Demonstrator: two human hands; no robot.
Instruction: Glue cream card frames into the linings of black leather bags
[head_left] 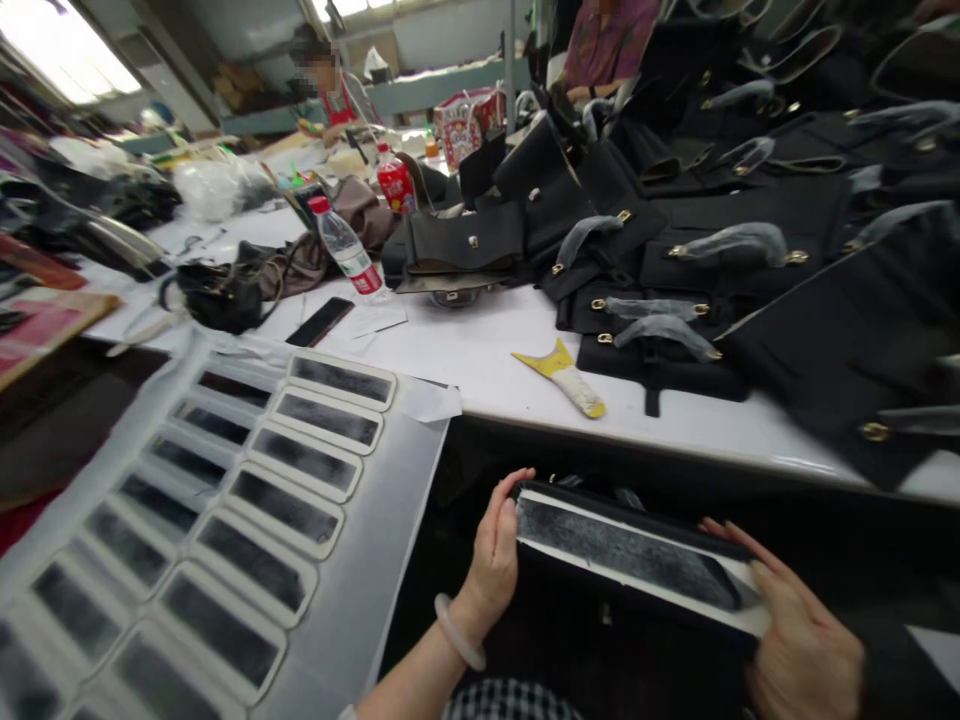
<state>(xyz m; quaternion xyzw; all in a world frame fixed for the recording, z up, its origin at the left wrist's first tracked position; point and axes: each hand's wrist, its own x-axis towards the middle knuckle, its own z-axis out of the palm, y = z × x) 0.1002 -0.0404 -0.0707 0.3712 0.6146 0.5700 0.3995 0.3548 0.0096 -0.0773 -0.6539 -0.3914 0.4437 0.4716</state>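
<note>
A black bag with a long white-bordered dark panel (622,550) facing up is held over my lap, slightly tilted down to the right. At its left end, my left hand (495,555) grips the edge, thumb near the panel and a pale bangle on the wrist. My right hand (799,620) is wrapped round the right end, its thumb by the white border. To the left, rows of similar white-edged dark panels (285,500) lie on a pale sheet (390,500). A yellow-and-white tool (566,378) rests on the white table (480,350).
Black bags (712,250) with wrapped handles are piled at the right. A water bottle (346,245), a red bottle (395,180), a phone (320,322) and a small black bag (225,295) lie farther back. Two people are across the table.
</note>
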